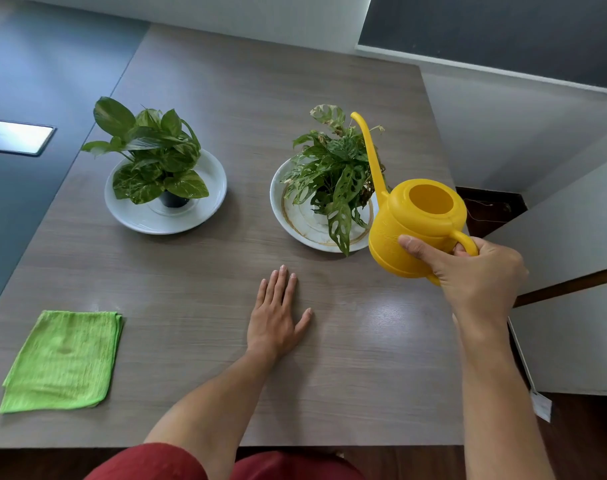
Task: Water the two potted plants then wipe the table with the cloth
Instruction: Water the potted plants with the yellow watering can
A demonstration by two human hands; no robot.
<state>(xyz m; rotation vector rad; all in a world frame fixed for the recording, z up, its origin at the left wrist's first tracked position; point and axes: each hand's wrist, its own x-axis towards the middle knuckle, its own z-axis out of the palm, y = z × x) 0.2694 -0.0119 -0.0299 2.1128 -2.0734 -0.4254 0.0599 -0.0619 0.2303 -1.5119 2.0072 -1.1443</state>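
Note:
My right hand (475,275) grips the handle of a yellow watering can (412,226), held in the air just right of the right potted plant (333,174). Its long thin spout rises over that plant's leaves. The right plant has holed, partly dried leaves and stands in a white dish (288,220). The left potted plant (149,154), with broad glossy leaves and a black pot, stands in another white dish (212,188). My left hand (276,315) lies flat on the table, fingers apart, holding nothing. A folded green cloth (63,362) lies at the front left.
The grey wood-grain table (225,98) has its right edge just beyond the watering can and its left edge beside the cloth. White walls and a dark floor gap lie to the right. My red-clad knees show below the front edge.

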